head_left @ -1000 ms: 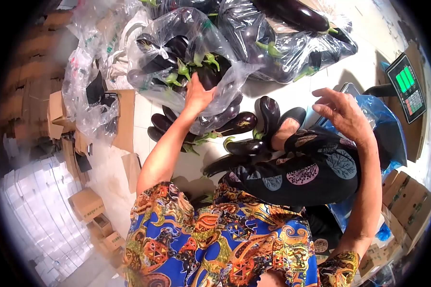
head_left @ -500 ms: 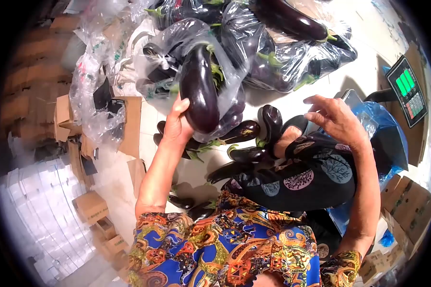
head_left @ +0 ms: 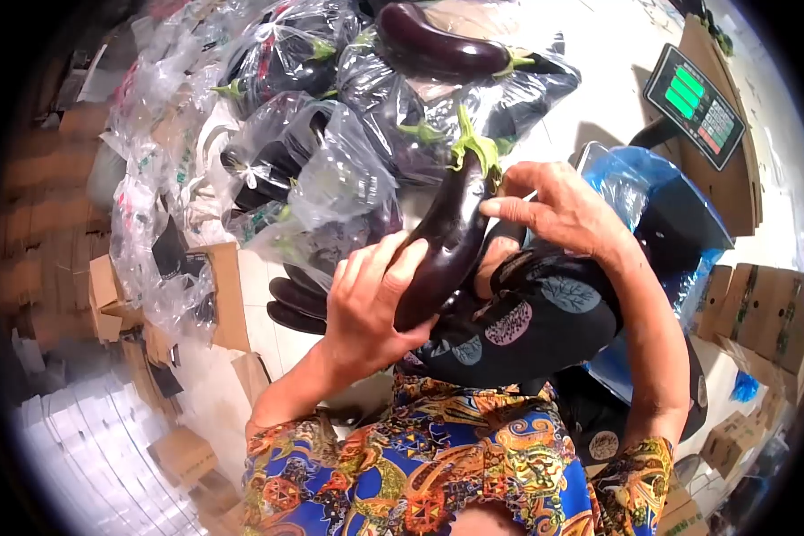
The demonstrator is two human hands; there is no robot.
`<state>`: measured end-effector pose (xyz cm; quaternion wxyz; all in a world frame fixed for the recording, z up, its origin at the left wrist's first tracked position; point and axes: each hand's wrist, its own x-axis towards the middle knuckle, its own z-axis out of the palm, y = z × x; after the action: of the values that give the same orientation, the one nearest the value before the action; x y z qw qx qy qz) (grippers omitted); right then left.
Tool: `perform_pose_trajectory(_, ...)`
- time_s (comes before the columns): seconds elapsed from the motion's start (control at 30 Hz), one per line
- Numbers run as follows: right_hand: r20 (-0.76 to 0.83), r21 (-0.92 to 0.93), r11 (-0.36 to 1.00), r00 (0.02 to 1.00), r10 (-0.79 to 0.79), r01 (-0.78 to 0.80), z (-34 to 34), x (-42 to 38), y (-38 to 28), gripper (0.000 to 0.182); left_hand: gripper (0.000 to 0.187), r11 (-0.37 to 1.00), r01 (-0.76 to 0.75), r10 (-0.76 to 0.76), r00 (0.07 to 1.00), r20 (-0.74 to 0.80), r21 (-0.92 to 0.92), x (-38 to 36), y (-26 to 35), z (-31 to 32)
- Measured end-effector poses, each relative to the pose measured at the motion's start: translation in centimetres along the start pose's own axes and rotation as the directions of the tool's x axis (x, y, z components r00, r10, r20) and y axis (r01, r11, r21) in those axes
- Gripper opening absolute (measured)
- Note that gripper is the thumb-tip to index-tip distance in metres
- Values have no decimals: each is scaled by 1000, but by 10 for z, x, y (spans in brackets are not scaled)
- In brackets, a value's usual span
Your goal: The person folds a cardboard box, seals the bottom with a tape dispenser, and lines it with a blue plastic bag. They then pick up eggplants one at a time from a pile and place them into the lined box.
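Head view: hands (head_left: pixel 375 304) around eggplant (head_left: pixel 445 239).

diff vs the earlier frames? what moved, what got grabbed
The left hand pulled one eggplant out of the clear bag and brought it in toward the body; it now grips the lower end. The right hand, empty and hovering before, has come across and touches the eggplant near its stem. The bagged eggplants, the loose ones on the floor and the scale stayed put.

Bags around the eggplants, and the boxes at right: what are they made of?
The bags look like thin clear plastic film: glossy, crinkled, with eggplants showing through. The boxes look like matte brown corrugated cardboard, with folded flaps. The held eggplant has smooth, shiny purple skin.
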<state>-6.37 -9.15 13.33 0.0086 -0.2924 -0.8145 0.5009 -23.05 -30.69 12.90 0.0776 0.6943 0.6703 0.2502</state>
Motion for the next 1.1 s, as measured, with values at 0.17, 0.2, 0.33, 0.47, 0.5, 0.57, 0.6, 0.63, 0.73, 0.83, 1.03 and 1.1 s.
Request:
perform_pose_trajectory(0.17,-173,38,999,985,13,-6,-8,-27,-6,32,75,976,-158,157,987,24,151,20,-6,-5)
perform_pose_trajectory(0.2,-213,61,998,977,22,-9,-9,-34,-5,31,71,961,-212,214,977,12,179,27,-6,-5)
perform_pose_trajectory(0.33,-498,-447,874,758,-421,192,-19,-70,11,39,58,880,-406,415,910,16,246,67,1,-5)
perform_pose_trajectory(0.47,-263,-838,535,777,-572,110,-47,-97,-8,80,48,726,-658,651,751,108,201,130,26,-5)
perform_pose_trajectory(0.5,-212,-836,532,815,-540,135,-54,-100,-4,82,46,651,-734,730,675,104,194,147,36,-1)
perform_pose_trajectory(0.57,-220,-674,723,893,-393,152,-66,-109,9,81,59,511,-842,839,532,112,175,179,58,3)
perform_pose_trajectory(0.6,-279,-682,701,813,-512,208,-72,-115,20,75,74,452,-876,871,475,130,170,192,66,6)
perform_pose_trajectory(0.63,-328,-658,745,849,-413,109,-75,-129,27,73,80,458,-880,879,469,84,122,203,69,13)
perform_pose_trajectory(0.73,-475,-110,978,874,103,-175,-67,-174,45,75,67,610,-792,783,607,-138,-26,229,67,30)
perform_pose_trajectory(0.83,-536,242,901,725,433,-360,-46,-207,73,77,48,772,-464,528,849,32,-435,223,56,60)
perform_pose_trajectory(1.03,-254,585,629,622,741,-511,-35,-237,85,74,75,634,-555,729,662,175,-539,214,74,103)
perform_pose_trajectory(1.1,-196,706,564,648,736,-427,-42,-237,64,68,87,533,-635,824,538,175,-559,220,105,115)
